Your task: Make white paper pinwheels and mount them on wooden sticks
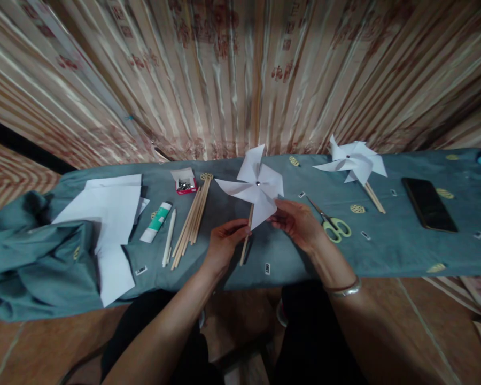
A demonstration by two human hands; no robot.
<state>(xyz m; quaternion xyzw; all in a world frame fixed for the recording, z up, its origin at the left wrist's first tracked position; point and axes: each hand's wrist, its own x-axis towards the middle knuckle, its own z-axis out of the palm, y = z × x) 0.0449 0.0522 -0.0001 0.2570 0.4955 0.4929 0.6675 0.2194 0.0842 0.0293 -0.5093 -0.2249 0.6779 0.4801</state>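
Fingers of my left hand [224, 240] pinch the stick [245, 247] of the pinwheel [258, 187]; my right hand [296, 222] grips its lower blade. Scissors [334, 225] lie just right of them. Glue [156, 222] label is too blurred to read.

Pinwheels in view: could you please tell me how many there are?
2: one held pinwheel between left hand and right hand; one lying pinwheel farther right on the cloth.
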